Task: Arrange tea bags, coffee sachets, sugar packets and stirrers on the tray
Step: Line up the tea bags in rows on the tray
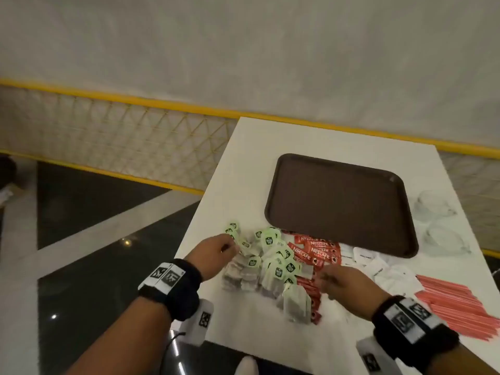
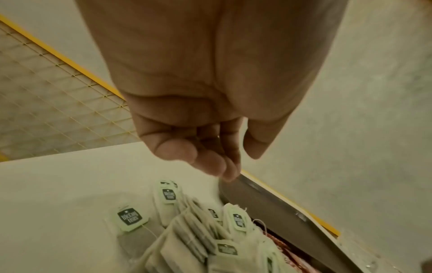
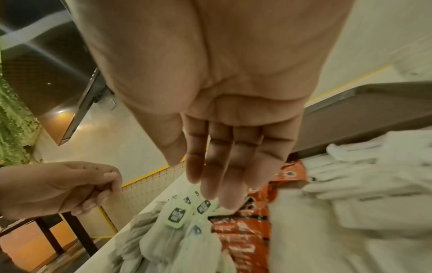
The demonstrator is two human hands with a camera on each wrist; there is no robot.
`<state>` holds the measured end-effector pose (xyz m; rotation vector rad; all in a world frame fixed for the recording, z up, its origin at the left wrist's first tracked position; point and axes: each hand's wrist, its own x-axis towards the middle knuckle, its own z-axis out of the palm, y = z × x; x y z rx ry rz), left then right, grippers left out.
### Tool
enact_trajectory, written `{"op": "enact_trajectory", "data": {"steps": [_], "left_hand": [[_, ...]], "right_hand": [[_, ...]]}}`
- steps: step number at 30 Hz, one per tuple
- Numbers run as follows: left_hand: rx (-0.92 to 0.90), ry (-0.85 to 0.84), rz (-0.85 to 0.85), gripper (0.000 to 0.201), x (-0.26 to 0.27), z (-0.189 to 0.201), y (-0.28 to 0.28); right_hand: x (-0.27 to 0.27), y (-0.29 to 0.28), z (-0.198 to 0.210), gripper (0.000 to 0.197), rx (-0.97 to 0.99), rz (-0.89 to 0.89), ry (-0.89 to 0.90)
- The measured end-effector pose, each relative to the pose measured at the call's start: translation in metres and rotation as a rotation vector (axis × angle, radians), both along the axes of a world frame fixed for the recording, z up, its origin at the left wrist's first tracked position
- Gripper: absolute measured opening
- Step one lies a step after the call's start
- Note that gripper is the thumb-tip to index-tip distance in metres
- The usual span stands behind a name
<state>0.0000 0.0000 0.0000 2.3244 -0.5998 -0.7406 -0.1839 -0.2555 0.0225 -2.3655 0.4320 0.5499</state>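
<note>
Left hand over the left edge of the tea bags, fingers curled loosely with the tips close to the thumb; can't tell from any view whether it pinches a tag or string. In the left wrist view its fingers hang above the bags with a gap under them. Right hand over the right side of the same pile, at the border with the coffee sachets; right wrist view shows the fingers nearly straight and together, holding nothing, tips above the tags

Tea bags: loose heap with green tags, on the table near its front-left part. Coffee sachets: red Nescafe sticks fanned just right of the bags, partly under them, some running toward the front edge. Sugar packets: white, in a scatter right of the sachets, just in front of the tray. Stirrers: red, laid in a roughly parallel bunch at the table's right front, right of the sugar

Tray: dark brown, rectangular, rounded corners, flat on the table behind all four piles; none of the items sit on it. Two clear glass cups right of the tray, near the table's right edge

Black wristbands with marker tags on both wrists. Yellow-framed mesh railing behind the table, dark glossy floor to the left
</note>
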Motion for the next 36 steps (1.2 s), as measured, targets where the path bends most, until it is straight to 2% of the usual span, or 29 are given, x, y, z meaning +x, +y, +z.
{"op": "enact_trajectory", "data": {"steps": [3, 5, 6, 10, 13, 16, 19, 24, 28, 36], "left_hand": [[0.018, -0.057, -0.006, 0.021, 0.013, -0.018, -0.004], [0.056, -0.037, -0.018, 0.006, 0.014, -0.026, -0.008], [0.094, -0.041, -0.021, 0.006, 0.012, -0.029, -0.010], [0.203, -0.094, 0.025, 0.033, 0.012, -0.039, -0.018], [0.294, -0.035, 0.041, 0.048, 0.012, -0.042, -0.022], [0.345, 0.031, 0.025, 0.051, 0.012, -0.039, -0.024], [0.294, 0.027, -0.008, 0.030, 0.009, -0.036, -0.026], [0.215, 0.042, 0.030, 0.041, 0.009, -0.038, -0.025], [0.148, 0.051, 0.026, 0.033, 0.012, -0.033, -0.023], [0.087, 0.101, 0.006, 0.026, 0.018, -0.028, -0.015]], "right_hand": [[0.032, 0.009, -0.010, 0.011, -0.042, -0.032, -0.039], [0.047, 0.021, -0.015, 0.023, -0.056, -0.025, -0.037], [0.051, 0.027, -0.019, 0.032, -0.067, -0.018, -0.024], [0.062, 0.046, -0.032, 0.059, -0.138, 0.030, 0.009], [0.067, 0.054, -0.041, 0.062, -0.194, 0.033, 0.021], [0.070, 0.057, -0.048, 0.058, -0.206, -0.020, 0.007], [0.071, 0.058, -0.049, 0.046, -0.210, -0.039, -0.014], [0.071, 0.056, -0.052, 0.026, -0.188, -0.101, -0.078], [0.070, 0.052, -0.050, 0.015, -0.139, -0.106, -0.114], [0.070, 0.049, -0.031, 0.012, -0.019, -0.170, -0.139]]}}
